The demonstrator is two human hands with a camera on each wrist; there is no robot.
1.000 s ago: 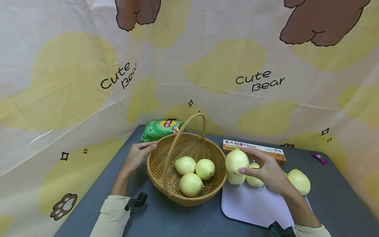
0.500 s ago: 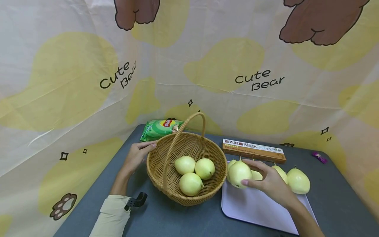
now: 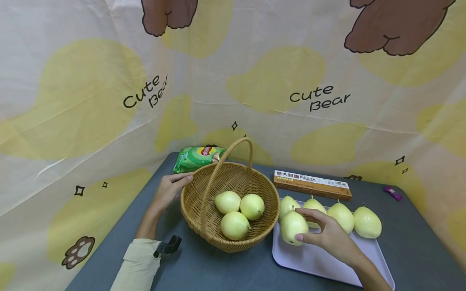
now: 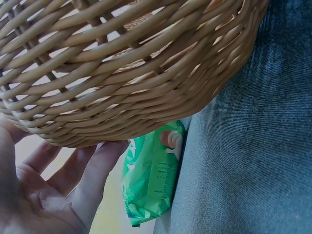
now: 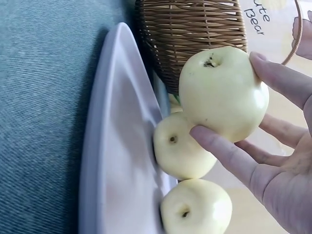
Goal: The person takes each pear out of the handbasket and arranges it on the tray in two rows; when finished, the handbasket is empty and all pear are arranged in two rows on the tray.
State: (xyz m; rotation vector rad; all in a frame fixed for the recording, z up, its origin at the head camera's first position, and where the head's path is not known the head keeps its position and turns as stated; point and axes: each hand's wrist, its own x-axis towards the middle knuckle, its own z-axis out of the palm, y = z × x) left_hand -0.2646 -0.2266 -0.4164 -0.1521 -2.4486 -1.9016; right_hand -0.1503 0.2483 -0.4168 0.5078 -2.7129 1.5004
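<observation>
In the head view, a wicker basket [image 3: 233, 178] with an arched handle stands mid-table with three pale green pears [image 3: 234, 226] inside. My left hand [image 3: 169, 192] holds its left rim; in the left wrist view, fingers [image 4: 100, 168] meet the rim's edge. Over the lilac tray [image 3: 291, 256], right of the basket, my right hand [image 3: 329, 232] grips one pear [image 3: 293, 227] between thumb and fingers. The right wrist view shows this pear [image 5: 222, 92] held above the tray, its blossom end facing the camera. Several more pears [image 3: 340, 217] stand along the tray's back side.
A brown and white pasta box [image 3: 311, 186] lies behind the tray. Behind the basket's left side is a green chip bag [image 3: 198, 159]. A small purple wrapped item [image 3: 393, 194] lies at the far right, near the printed cloth backdrop [image 3: 262, 81].
My right hand has brought the pear down and toward the front of the tray, uncovering the pears and pasta box behind. The left hand and basket stay in place.
</observation>
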